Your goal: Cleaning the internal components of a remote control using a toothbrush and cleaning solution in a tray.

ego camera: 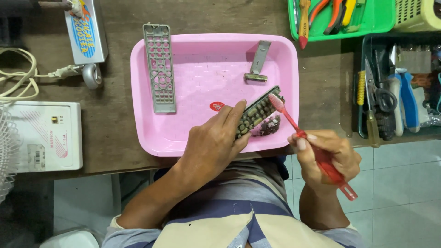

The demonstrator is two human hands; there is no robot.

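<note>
Bristles of the red toothbrush [312,143] touch the top end of the remote's button pad [258,115] — that pad sits tilted over the near right part of the pink tray [151,133]. The left hand [212,146] has its fingers wrapped around the pad's lower end. The right hand [327,155] is closed tight on the brush handle. Small, soft strokes would clean best, I think, with the pad kept still. Bare tray lies to the left, up to the grey remote cover [160,68] — the metal piece [258,64] is well apart. The tray's near rim is close.
</note>
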